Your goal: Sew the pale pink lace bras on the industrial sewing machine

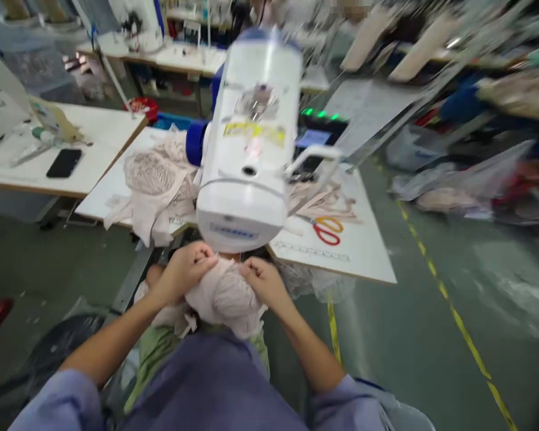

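A pale beige bra (228, 293) with a rounded, gathered-looking cup lies over my lap, just below the front end of a white sewing machine (251, 161). My left hand (192, 268) pinches its upper left edge with curled fingers. At the upper right edge, the thumb and fingers of my right hand (261, 278) close on the same piece. Between the two hands the edge is held up close under the machine head. The needle area is hidden behind the machine. To the left of the machine, more beige bras (155, 179) are heaped on the white table.
Scissors (327, 230) with red and orange handles lie on the right table (368, 245), near beige fabric strips (327, 200). A black phone (64, 163) rests on the left table. Yellow tape (431, 269) marks the floor at right. Much of the background is blurred.
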Motion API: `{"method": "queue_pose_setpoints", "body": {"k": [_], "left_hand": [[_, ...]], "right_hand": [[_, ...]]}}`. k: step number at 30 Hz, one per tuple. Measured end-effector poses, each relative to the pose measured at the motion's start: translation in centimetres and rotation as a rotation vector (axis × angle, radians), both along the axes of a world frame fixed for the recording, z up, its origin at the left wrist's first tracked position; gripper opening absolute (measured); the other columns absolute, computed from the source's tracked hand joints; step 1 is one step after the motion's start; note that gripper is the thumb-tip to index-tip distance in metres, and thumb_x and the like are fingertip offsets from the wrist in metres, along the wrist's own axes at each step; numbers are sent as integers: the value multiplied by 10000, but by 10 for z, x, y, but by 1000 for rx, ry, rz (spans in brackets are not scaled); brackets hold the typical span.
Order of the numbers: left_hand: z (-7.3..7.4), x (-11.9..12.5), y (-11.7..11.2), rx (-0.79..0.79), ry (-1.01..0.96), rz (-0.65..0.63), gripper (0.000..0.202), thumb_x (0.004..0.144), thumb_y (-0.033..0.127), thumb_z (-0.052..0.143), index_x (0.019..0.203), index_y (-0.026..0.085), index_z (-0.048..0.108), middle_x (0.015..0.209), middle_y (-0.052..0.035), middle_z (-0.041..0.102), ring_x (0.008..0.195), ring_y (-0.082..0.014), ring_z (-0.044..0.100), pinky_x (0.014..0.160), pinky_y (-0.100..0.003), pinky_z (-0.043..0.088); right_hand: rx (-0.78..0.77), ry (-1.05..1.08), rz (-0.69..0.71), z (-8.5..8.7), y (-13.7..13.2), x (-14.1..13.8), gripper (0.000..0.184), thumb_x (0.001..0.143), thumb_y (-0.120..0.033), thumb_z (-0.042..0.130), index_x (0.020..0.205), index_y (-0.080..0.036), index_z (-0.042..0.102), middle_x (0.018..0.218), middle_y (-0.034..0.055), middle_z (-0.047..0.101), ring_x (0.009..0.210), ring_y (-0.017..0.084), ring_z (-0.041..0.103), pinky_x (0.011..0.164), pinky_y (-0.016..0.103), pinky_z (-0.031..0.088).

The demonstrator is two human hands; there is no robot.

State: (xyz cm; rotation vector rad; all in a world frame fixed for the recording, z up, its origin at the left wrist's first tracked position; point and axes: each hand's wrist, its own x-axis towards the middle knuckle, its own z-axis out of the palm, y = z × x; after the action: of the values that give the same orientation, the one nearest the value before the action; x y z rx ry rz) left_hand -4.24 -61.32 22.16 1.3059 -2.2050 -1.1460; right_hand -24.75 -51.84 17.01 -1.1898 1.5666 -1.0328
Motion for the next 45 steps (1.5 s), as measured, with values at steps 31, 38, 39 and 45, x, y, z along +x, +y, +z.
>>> {"method": "queue_pose_setpoints", "body": {"k": [31, 38, 39, 45], "left_hand": [[-1, -4, -14, -62, 9, -48, 218, 855, 238, 533, 712, 212, 372, 492, 71, 284, 472, -89, 259, 534, -276, 173], [-7, 3, -17, -103, -38, -22, 277, 856, 261, 557, 666, 214, 361, 490, 60, 256, 492, -102, 280, 521, -271, 162], [-8, 4, -17, -96, -38, -18, 290, 863, 266, 559, 661, 214, 357, 489, 60, 257, 492, -101, 277, 519, -271, 163], [-9, 2, -12, -70, -45, -52, 355, 919, 321, 557, 654, 210, 349, 500, 61, 285, 484, -90, 256, 519, -277, 165]], "right_hand": [[15, -294, 138, -65, -13, -19, 767, 747, -794, 670, 1245, -211, 663, 1156, 118, 722, 1099, 299, 669, 933, 408, 543], [279, -532, 414, -122, 25, -3, 652, 637, -598, 868, 1099, -157, 735, 1087, 121, 762, 1055, 283, 702, 1013, 431, 510], [308, -550, 358, -126, 32, -4, 576, 651, -610, 853, 991, -157, 748, 992, 101, 776, 965, 268, 720, 964, 426, 535], [320, -591, 50, -129, 69, -15, 588, 669, -763, 738, 818, -195, 704, 700, 56, 736, 654, 230, 701, 664, 367, 571]]}}
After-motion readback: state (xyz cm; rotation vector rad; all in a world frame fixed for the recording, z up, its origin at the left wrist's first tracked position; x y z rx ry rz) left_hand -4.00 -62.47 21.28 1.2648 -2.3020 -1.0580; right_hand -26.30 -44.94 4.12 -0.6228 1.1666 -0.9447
